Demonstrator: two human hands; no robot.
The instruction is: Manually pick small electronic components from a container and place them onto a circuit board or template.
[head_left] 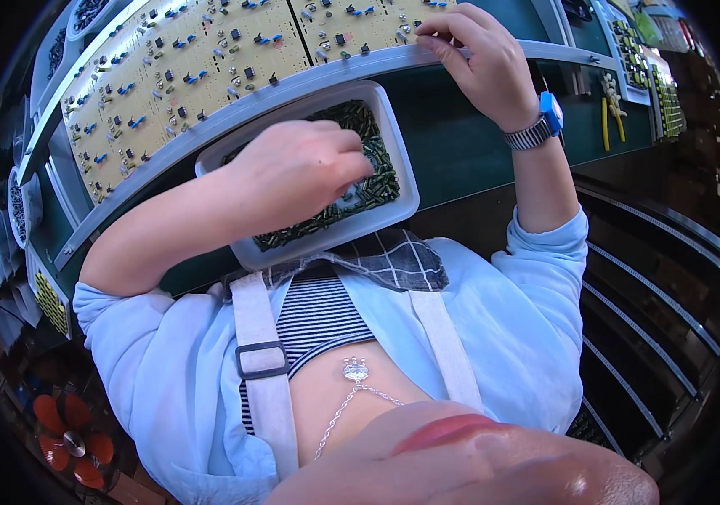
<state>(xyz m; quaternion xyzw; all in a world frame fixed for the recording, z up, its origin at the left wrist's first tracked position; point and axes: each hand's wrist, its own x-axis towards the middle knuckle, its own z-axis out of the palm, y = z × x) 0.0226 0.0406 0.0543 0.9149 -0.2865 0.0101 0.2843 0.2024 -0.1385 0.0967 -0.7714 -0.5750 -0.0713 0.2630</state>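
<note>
My left hand (309, 172) is closed over a white plastic tray (406, 160), its fingertips down among many small dark green cylindrical parts (377, 181) that look like capacitors. Whatever those curled fingers grip is hidden. Farther right, my right hand (486, 63) is pinched at the edge of a tan circuit board (360, 38); what lies between its fingertips is too small to make out. Rows of small black, blue and grey components stand on this board and on another tan board (200, 63) beside it. A metal rail (292, 88) runs along their near edge.
Yellow-handled pliers (605, 124) lie right on the green bench (461, 160). Beyond them are more populated boards (667, 93). Bins of small parts (16, 206) stand at the left. An orange-bladed fan (74, 442) is low left; metal strips (654, 316) line the lower right.
</note>
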